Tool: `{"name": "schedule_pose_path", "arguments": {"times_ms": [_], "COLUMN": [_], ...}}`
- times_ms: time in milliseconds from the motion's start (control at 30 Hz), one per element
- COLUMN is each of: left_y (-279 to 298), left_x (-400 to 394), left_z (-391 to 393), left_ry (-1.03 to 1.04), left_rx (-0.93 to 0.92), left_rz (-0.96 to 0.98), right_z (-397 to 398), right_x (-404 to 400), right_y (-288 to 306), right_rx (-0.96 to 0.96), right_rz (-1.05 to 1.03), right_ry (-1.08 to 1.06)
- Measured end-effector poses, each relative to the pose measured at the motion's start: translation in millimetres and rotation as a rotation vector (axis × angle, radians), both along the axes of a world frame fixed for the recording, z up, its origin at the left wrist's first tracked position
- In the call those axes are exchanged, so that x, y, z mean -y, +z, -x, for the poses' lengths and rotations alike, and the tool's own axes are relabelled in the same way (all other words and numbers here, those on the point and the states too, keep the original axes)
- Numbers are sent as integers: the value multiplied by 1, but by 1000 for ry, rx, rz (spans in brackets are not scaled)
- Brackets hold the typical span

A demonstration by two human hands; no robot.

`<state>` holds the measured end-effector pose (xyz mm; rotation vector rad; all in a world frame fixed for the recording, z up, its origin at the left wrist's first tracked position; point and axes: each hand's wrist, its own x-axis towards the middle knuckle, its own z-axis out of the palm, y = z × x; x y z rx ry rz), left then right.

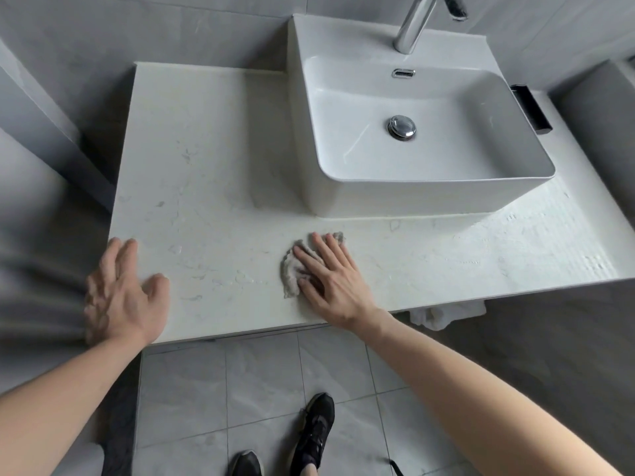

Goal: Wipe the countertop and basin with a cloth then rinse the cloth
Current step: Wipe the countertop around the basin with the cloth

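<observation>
A grey cloth lies bunched on the white marble countertop, just in front of the basin. My right hand presses flat on the cloth with straight, spread fingers. My left hand rests at the countertop's front left corner, fingers relaxed, holding nothing. The white rectangular basin stands on the counter at the right, with a chrome drain plug in its bottom. A chrome faucet rises behind it.
Grey tiled walls close in at the back and left. A black object sits by the basin's right rim. A white cloth hangs under the counter's front edge. My dark shoes stand on the grey floor tiles.
</observation>
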<state>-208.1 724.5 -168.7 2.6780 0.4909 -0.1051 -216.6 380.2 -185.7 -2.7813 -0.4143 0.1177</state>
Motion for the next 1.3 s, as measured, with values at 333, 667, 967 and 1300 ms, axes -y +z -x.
{"name": "schedule_pose_path", "arguments": {"times_ms": [333, 667, 967, 1300], "left_y": [1, 1, -1, 2], "left_x": [1, -1, 1, 0], "left_z": [0, 0, 0, 1], "left_ry": [-5, -8, -6, -6], "left_rx": [9, 7, 35, 14], "left_rz": [11, 26, 28, 35], "right_z": [34, 33, 32, 50], "right_x": [183, 100, -36, 152], "right_y": [9, 31, 5, 3], "right_rx": [7, -25, -68, -114], "right_rz": [61, -252, 39, 56], "right_ry": [-556, -334, -4, -595]}}
